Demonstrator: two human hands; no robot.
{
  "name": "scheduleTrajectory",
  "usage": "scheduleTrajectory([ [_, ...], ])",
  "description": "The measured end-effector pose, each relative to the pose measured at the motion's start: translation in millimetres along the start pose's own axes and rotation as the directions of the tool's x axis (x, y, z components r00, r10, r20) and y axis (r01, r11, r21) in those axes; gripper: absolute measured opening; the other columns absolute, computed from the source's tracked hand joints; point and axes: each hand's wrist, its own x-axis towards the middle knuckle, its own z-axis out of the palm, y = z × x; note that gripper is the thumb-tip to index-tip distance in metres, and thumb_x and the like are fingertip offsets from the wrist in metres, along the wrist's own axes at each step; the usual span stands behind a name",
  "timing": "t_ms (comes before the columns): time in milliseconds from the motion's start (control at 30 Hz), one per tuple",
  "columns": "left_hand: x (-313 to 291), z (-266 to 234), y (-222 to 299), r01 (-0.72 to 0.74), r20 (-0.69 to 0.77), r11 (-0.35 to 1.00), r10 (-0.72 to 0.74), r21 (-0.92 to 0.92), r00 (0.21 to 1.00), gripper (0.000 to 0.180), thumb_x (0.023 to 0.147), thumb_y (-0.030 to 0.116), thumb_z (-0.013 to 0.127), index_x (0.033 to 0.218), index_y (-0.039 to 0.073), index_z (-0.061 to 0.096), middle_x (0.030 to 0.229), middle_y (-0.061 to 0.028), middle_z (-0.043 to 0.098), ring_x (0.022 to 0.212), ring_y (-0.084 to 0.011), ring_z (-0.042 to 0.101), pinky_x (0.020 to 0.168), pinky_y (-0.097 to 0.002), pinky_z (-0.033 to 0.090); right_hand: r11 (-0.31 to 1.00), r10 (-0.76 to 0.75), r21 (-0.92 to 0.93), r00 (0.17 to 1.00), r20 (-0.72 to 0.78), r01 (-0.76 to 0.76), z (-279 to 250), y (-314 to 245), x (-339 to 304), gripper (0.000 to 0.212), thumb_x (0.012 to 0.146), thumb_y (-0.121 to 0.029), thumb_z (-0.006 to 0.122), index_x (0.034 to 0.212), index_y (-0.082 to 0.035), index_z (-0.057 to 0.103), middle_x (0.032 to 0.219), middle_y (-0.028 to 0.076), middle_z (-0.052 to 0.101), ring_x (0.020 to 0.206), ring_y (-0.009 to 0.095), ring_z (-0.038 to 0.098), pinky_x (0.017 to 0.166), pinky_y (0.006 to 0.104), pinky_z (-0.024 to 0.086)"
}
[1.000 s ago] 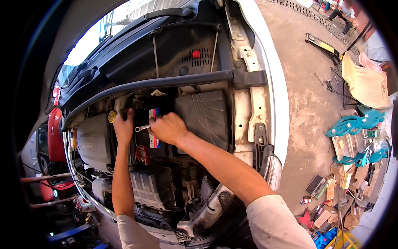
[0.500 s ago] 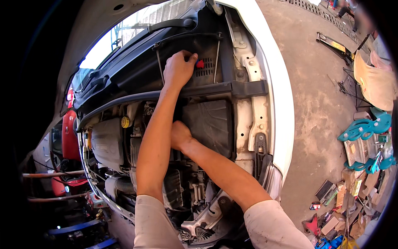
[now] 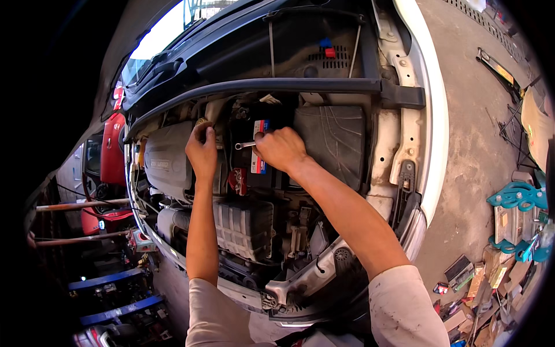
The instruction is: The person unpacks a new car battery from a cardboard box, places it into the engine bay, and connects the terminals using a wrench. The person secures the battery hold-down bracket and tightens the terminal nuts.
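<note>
The right hand [image 3: 281,148] hides the handle end of the ring wrench [image 3: 245,144] and part of the battery label [image 3: 258,164]. Toward ten o'clock, the left hand [image 3: 202,153] partly covers the yellow cap [image 3: 201,122]; the camp chair [image 3: 536,124] is cut off toward three.

On the black cowl panel [image 3: 306,33], a red piece [image 3: 329,52] sits beside a blue piece [image 3: 325,43]! Over on the floor [image 3: 457,156]: a jack [image 3: 498,69], cardboard scraps [image 3: 477,279].

Silver wrench [image 3: 245,145], ring end pointing left, over a dark battery [image 3: 258,165] labelled red, white and blue
</note>
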Motion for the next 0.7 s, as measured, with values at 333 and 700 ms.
scheduleTrajectory([
  [333,55.0,70.1,-134.9,-0.045,0.308,0.998,0.054,-0.036,0.95,0.044,0.088,0.02,0.068,0.126,-0.002,0.062,0.123,-0.026,0.065,0.118,-0.0412,0.06,0.1,-0.0433,0.047,0.977,0.008,-0.215,1.0,-0.003,-0.008,3.0,-3.2,-0.4,0.029,0.088,-0.035,0.068,0.087,-0.007,0.066,0.078,0.013,0.069,0.068,0.034,0.069,0.061,0.0456,0.055],
  [700,77.7,108.0,-160.6,-0.028,0.325,0.998,0.01,0.05,0.946,0.029,0.092,0.017,0.058,0.112,0.0,0.068,0.11,-0.0301,0.066,0.112,-0.0461,0.059,0.095,-0.0484,0.048,0.962,0.025,-0.271,0.998,-0.053,-0.039,6.8,-7.2,-0.6,0.028,0.088,-0.035,0.068,0.084,-0.007,0.065,0.076,0.014,0.069,0.07,0.035,0.069,0.063,0.0458,0.055],
])
